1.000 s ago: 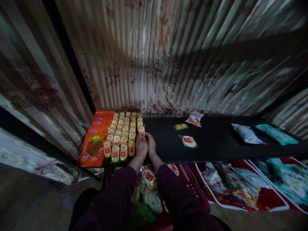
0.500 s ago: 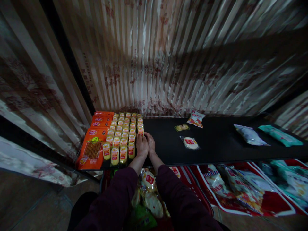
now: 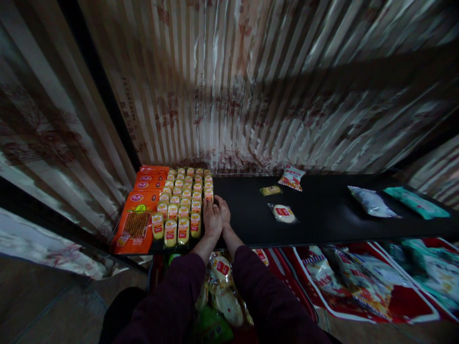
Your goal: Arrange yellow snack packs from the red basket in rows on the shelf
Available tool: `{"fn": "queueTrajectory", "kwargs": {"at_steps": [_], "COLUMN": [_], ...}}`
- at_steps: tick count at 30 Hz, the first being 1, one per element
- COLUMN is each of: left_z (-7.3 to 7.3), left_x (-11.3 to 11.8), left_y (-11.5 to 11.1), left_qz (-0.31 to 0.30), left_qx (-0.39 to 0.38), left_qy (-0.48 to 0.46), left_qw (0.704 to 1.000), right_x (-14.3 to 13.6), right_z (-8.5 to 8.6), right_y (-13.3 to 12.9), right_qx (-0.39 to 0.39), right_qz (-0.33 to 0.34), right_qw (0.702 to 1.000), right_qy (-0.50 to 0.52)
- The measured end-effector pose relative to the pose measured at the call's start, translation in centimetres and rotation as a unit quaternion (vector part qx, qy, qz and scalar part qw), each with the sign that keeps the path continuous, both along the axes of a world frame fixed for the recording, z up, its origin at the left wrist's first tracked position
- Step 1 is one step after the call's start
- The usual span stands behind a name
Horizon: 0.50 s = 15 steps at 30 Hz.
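Observation:
My left hand (image 3: 213, 220) and my right hand (image 3: 224, 212) are close together at the right edge of a block of small packaged cakes (image 3: 183, 231). Their fingers are closed around the front cake (image 3: 209, 193) of the rightmost column, and its lower part is hidden behind my left fingers. The cakes stand in several tight rows, in yellow wrappers with red and white labels. Left of them, orange snack packets (image 3: 134, 224) overlap in a column. All of this rests on a black shelf (image 3: 247, 229).
Further right on the shelf lie a round wrapped cracker (image 3: 284, 213), a small yellow packet (image 3: 271, 190), a red and white snack bag (image 3: 291, 178), a whitish bag (image 3: 373, 201) and a teal packet (image 3: 418, 203). Below are red baskets (image 3: 426, 306) of packaged snacks. A corrugated, printed sheet (image 3: 229, 95) hangs behind.
Both hands stay at the front of the rightmost cake column, with only a very slight shift forward of the fingers. The view has tilted a little; the packages look unmoved.

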<state>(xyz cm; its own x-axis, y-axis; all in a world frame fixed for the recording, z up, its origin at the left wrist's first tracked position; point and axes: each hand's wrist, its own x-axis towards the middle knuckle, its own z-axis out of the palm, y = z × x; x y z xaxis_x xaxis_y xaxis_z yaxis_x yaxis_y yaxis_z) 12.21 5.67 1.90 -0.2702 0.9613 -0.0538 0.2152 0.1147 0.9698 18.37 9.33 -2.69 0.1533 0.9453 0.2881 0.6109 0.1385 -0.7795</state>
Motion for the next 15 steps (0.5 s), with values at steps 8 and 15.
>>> {"fn": "queueTrajectory", "kwargs": {"at_steps": [8,15], "left_z": [0.7,0.3], "left_x": [-0.1,0.0], "left_y": [0.1,-0.3], "left_qz": [0.000,0.000], "left_qx": [0.044,0.050], "left_qy": [-0.033,-0.007], "left_qw": [0.998,0.999], "right_x": [0.0,0.4], "right_z": [-0.4,-0.5], "right_y": [0.8,1.9], "right_qx": [0.000,0.001], "right_qz": [0.017,0.044], "right_qw": [1.000,0.999], "right_qy": [-0.007,0.030]}}
